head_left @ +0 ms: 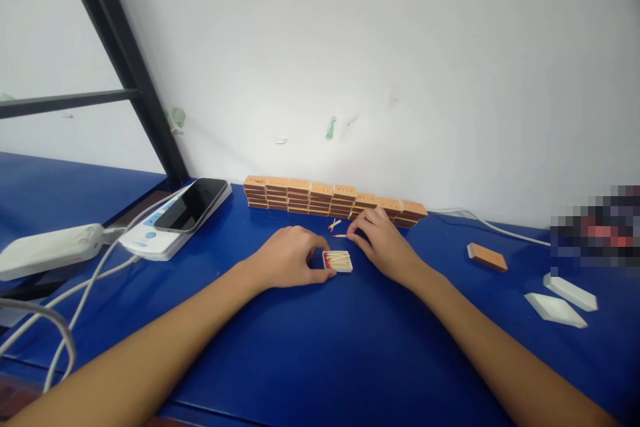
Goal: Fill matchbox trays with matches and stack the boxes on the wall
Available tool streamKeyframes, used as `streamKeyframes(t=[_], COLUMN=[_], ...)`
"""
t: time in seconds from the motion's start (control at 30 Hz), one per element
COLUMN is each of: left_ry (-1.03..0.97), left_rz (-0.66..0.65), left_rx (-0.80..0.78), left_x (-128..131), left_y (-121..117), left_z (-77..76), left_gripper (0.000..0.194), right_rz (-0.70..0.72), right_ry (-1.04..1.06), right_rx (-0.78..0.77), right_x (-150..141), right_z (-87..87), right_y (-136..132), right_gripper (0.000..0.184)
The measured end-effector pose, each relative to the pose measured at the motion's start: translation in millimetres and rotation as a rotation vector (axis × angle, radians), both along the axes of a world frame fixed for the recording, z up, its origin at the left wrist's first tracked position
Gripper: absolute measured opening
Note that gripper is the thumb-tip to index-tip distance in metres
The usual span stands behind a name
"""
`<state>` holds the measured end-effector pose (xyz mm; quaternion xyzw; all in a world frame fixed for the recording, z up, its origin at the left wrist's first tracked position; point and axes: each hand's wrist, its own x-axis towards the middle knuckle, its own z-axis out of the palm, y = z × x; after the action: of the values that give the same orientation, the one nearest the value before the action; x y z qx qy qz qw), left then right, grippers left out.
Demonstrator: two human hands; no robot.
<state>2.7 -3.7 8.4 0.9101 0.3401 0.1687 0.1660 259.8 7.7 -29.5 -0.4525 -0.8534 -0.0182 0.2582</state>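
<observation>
An open matchbox tray (339,261) filled with red-tipped matches lies on the blue table (320,340). My left hand (290,257) rests curled against the tray's left side, thumb and fingertips holding it. My right hand (381,238) lies just right of the tray, its fingertips pinching a loose match (341,235) on the table. Two more loose matches (334,224) lie crossed a little farther back. Behind them, stacked orange matchboxes (330,199) form a low row along the white wall.
A phone on a white device (176,217) sits at the left, with a white power adapter (47,250) and cables. One orange matchbox sleeve (487,257) and two white pieces (563,300) lie at the right. A black metal frame (125,60) rises at the back left.
</observation>
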Motion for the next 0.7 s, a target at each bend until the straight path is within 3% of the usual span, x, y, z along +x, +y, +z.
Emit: streamKeyframes(t=[0.27,0.47,0.6,0.7], left_ry=[0.007,-0.002,0.005,0.005], left_rz=[0.027,0.025,0.016,0.011], left_rx=[0.011,0.005,-0.005,-0.002], left_x=[0.4,0.5,0.3,0.3], left_y=[-0.6,-0.3,0.7,0.6], left_z=[-1.2,-1.1,-1.0,-0.9], left_gripper=[0.033,0.033,0.033,0.032], right_rz=[0.047,0.153,0.123,0.073], right_ry=[-0.006,0.009,0.089,0.176], right_rx=[-0.049,-0.231,-0.292,-0.248], right_x=[-8.8,-17.8,-14.8,-12.8], right_z=[17.0,32.6,33.3,26.9], right_y=[-21.3,-45.5,-41.1,-28.3], right_gripper=[0.014,0.017,0.02,0.02])
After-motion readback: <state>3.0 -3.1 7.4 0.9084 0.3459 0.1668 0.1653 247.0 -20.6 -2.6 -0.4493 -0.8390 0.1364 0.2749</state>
